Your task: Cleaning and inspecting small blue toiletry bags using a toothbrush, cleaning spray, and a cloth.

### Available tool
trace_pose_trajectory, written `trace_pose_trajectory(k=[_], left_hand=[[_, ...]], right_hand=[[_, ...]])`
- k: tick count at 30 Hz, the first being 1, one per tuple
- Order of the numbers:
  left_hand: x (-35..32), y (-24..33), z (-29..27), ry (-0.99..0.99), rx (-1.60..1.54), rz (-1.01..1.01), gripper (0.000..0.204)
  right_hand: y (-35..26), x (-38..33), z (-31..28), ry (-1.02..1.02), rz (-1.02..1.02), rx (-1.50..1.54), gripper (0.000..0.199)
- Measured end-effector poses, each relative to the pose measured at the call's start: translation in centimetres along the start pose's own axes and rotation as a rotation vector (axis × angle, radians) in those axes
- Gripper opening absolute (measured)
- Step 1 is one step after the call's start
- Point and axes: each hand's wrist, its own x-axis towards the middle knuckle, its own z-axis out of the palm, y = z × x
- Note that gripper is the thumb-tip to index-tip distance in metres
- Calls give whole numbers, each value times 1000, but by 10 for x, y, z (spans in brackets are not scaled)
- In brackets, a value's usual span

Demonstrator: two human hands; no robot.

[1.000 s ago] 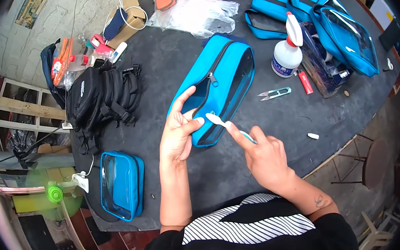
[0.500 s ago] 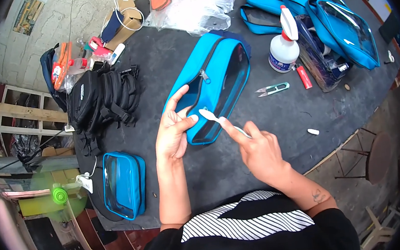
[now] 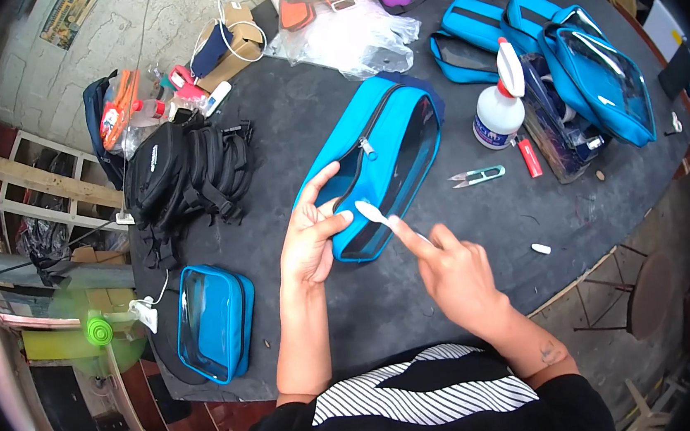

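Observation:
A blue pouch [image 3: 360, 131] with a clear window panel and a black zipper lies tilted on the table, its zipper partly open. My left hand [image 3: 308, 237] grips its near end, thumb outside and fingers reaching in at the opening. My right hand [image 3: 459, 275] is closed around a white toothbrush [image 3: 371, 211], index finger stretched along the handle. The brush head meets the blue fabric just beside my left thumb. Its bristles are turned away from view.
A second blue pouch [image 3: 216, 323] lies at left, below black bags [image 3: 187, 172]. Right of my work are thread snips [image 3: 478, 176], a red lighter [image 3: 530, 158], a white spray bottle [image 3: 499, 113] and more blue pouches [image 3: 597, 75]. A plastic bag [image 3: 344, 37] lies at the back.
The whole view has shifted, so the table things sit slightly lower. Both hands keep their hold, and the brush head stays near the same spot on the pouch.

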Motion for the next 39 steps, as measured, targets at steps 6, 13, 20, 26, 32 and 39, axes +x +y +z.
trace_pose_trajectory(k=[6,13,20,26,32,39], left_hand=[[2,-1,-3,-1,-6,22,72],[3,-2,-5,-38,26,13,71],[-6,1,3,-4,-31,13,60],[-9,-12,12,83,-36,197,47],[-25,-30,53,185,-233,337,47],[-20,-12,20,-9,-690,-52,37]], right_hand=[[-3,5,2,8,4,21,59],[-3,8,1,-8,-7,3,57],[24,1,-34,205,158,475,26],[62,14,-35,259,151,117,20],[67,54,9,73,278,882,42],[43,120,-4,-434,0,997,51]])
